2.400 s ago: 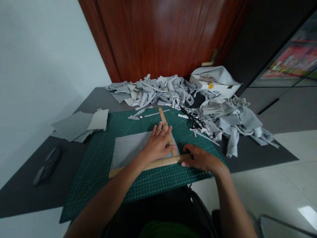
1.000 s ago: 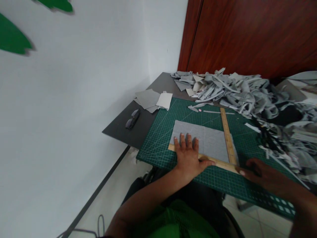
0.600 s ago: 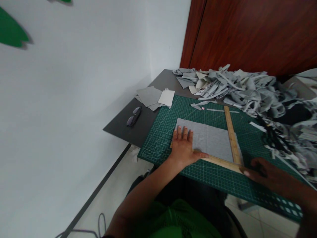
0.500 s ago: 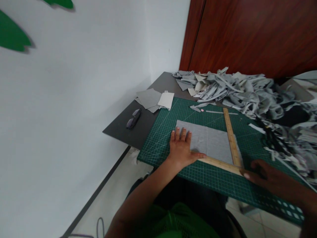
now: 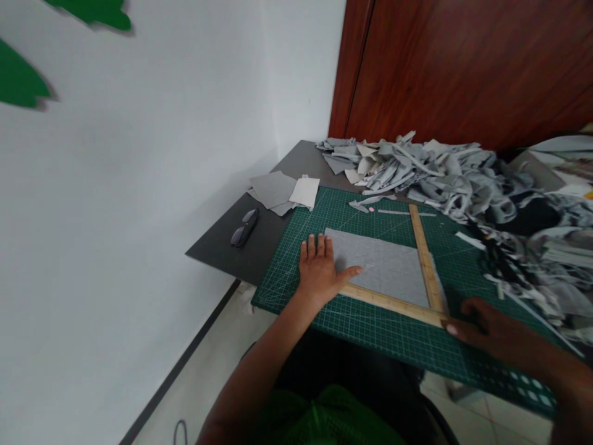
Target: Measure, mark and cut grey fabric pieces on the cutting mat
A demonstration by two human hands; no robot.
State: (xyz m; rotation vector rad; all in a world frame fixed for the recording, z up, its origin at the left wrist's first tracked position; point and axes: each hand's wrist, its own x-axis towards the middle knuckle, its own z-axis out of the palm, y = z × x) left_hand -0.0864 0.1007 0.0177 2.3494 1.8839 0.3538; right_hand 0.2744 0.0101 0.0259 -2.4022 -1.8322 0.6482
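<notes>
A grey piece of fabric point(image 5: 380, 266) lies flat on the green cutting mat point(image 5: 287, 272). A wooden L-square ruler point(image 5: 393, 304) rests on it, one arm along the near edge, the other running away from me near the right edge. My left hand point(image 5: 319, 272) is spread open at the fabric's left edge, thumb stretched over the cloth, palm by the ruler's left end. At the ruler's right corner is my right hand point(image 5: 486, 330), its thumb on the wood and its index finger curled; the other fingers are hard to make out.
Grey fabric scraps point(image 5: 440, 167) are heaped along the back and right. Glasses point(image 5: 244, 227) and cut fabric pieces point(image 5: 278, 191) lie on the dark board point(image 5: 222, 256) at left. A thin strip point(image 5: 407, 213) and a small pink disc point(image 5: 371, 209) are on the mat.
My left hand has slid left along the fabric, showing more of the ruler's left end. My right hand stays at the corner. The view has shifted slightly.
</notes>
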